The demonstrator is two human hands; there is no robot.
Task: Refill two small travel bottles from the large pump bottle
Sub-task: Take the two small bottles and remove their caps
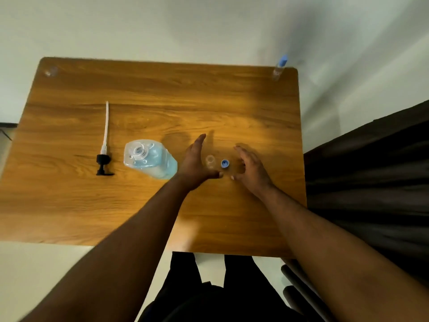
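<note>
The large clear bottle of blue liquid stands open on the wooden table, its black pump with white tube lying to its left. A small clear travel bottle stands uncapped between my hands, with its blue cap on the table beside it. My left hand is just left of the small bottle, fingers straight, holding nothing. My right hand is right of the cap, fingers relaxed, empty. A second small bottle with a blue cap stands at the far right corner.
A small clear object sits at the table's far left corner. Dark fabric lies along the table's right side. My legs and a dark chair part are below the near edge. The image is slightly blurred.
</note>
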